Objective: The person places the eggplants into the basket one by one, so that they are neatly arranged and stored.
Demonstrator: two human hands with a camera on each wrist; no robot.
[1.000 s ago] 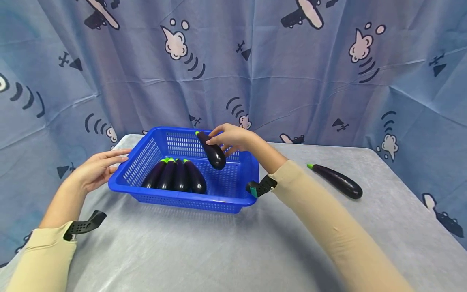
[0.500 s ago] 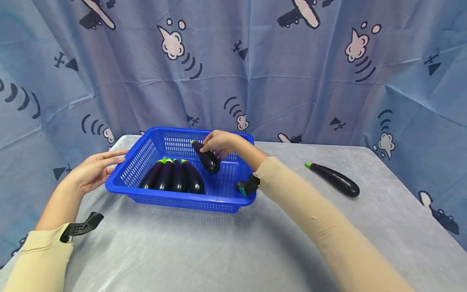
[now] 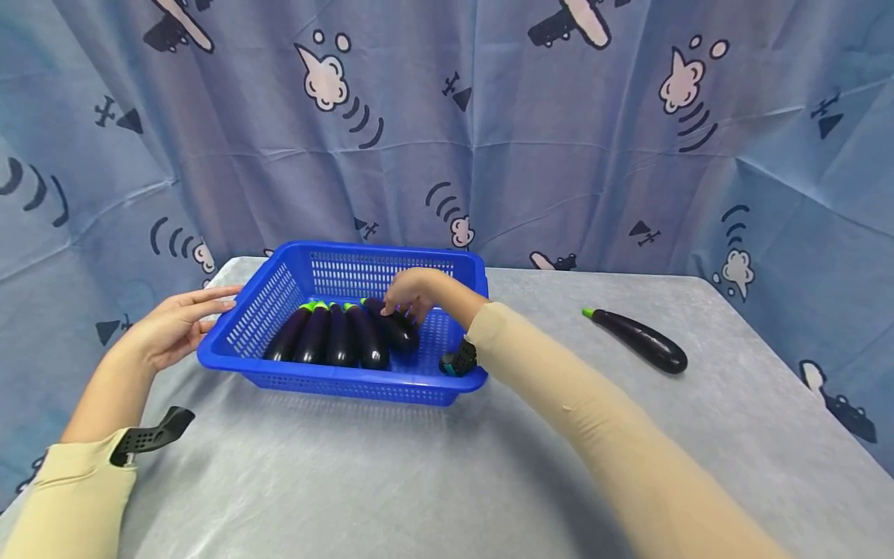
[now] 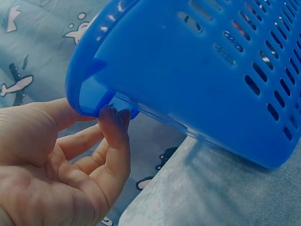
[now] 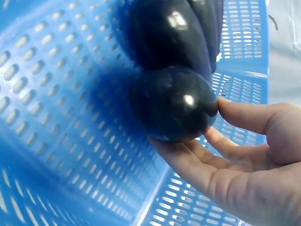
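Note:
A blue plastic basket [image 3: 419, 380] with slotted walls stands on the table. My left hand [image 3: 171, 328] holds its left rim; in the left wrist view, thumb and fingers pinch the rim of the basket [image 4: 178, 80]. Inside the basket, my right hand [image 3: 417, 292] grips a dark purple eggplant [image 3: 401, 334] with a green stem end. That eggplant lies beside a row of several eggplants [image 3: 341, 338] in the left part of the basket. The right wrist view has the thumb on one side of the held eggplant [image 5: 171, 106] and fingers beneath it.
Another eggplant [image 3: 641, 340] lies on the grey table [image 3: 335, 473], right of the basket. A blue curtain [image 3: 559, 155] with printed airplanes and clouds hangs behind the table. My right forearm sleeve [image 3: 559, 396] crosses over the basket's right side.
My right hand has lowered the eggplant, moving it slightly left, from above the basket down beside the row inside. My left hand has stayed at the rim.

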